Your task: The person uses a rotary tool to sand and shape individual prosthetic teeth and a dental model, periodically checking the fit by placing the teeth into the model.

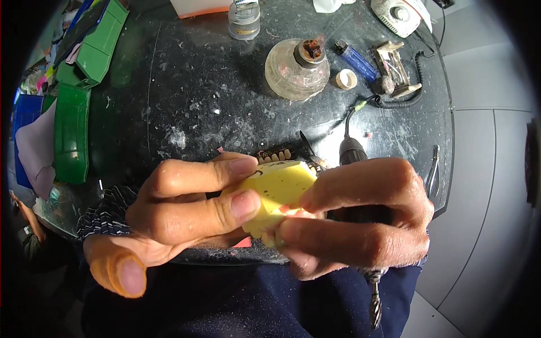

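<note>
Handling, two-handed, of one yellow, plaster-like dental cast (276, 183), scalloped along its lower edge, dark strokes on top; location: centre of the frame, held up near the bench's front edge.

Left hand (163, 228): two fingertips against the cast's left side, thumb standing off at lower left; grasping the cast.

Right hand (403, 219): fingertips pinched at the cast's right side, about a small pinkish piece (292, 211); the same hand appears wrapped round one black rotary handpiece (353, 152), its silver, fluted metal bur (376, 307) pointing down at lower right.

Step in hand, as I judge it from across the room: holding cast and pinkish piece together at close range, bur turned away from both. Next move, likewise judged: calls for a steady left hold, and a fresh right grip should the bur be wanted.

Hidden: the cast's underside; the handpiece's middle, mostly behind the right fingers; part of a row of ivory-coloured artificial teeth (276, 156), behind the cast. Cut off: a clear round jar (244, 25), at the top edge. Hard to make out: whether the pinkish piece is seated on the cast or merely touching; whether the bur spins, cannot tell
</note>
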A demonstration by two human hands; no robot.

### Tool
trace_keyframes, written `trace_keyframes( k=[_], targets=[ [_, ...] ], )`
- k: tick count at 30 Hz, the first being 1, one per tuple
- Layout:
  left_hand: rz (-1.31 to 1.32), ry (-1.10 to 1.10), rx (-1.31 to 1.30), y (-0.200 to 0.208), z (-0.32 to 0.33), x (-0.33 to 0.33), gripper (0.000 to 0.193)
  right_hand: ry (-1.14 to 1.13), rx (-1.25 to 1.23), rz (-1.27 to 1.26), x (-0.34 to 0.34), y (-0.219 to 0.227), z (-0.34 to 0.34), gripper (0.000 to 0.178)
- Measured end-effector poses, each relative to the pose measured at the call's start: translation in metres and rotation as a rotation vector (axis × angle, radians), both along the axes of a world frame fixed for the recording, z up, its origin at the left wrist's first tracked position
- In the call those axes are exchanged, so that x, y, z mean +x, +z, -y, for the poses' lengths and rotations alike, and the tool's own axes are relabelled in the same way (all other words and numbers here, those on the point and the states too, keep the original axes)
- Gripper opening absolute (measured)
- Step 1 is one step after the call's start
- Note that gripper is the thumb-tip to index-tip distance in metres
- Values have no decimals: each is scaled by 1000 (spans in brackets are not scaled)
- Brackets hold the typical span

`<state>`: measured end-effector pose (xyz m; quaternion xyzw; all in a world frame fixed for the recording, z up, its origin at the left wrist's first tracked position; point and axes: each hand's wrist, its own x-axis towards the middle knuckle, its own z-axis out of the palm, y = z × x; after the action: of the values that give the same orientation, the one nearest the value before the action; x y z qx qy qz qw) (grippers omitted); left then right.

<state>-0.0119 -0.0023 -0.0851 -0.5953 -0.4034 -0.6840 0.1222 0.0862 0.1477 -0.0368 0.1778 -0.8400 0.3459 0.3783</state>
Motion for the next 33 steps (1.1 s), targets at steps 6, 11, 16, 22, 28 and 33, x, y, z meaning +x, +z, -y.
trace_keyframes(
  k=[6, 11, 16, 22, 28, 33],
  targets=[
    [10, 116, 29, 1, -4, 2, 92, 77, -98, -22, -7, -5, -4, 25],
    [-42, 247, 92, 7, -8, 0, 95, 39, -144, -51, -8, -5, 5, 21],
    [-178, 389, -31, 5, -3, -1, 107, 44, -140, -35, -6, -5, 2, 17],
    [-127, 431, 25, 3, -11, 4, 108, 75, -115, 18, -5, -3, -2, 18],
    [508, 198, -219, 23, -3, 11, 101, 44, -49, 178, -2, 5, -6, 23],
    [823, 18, -468, 35, -3, 6, 96, -168, -59, 387, -1, 14, 1, 26]
  ],
)
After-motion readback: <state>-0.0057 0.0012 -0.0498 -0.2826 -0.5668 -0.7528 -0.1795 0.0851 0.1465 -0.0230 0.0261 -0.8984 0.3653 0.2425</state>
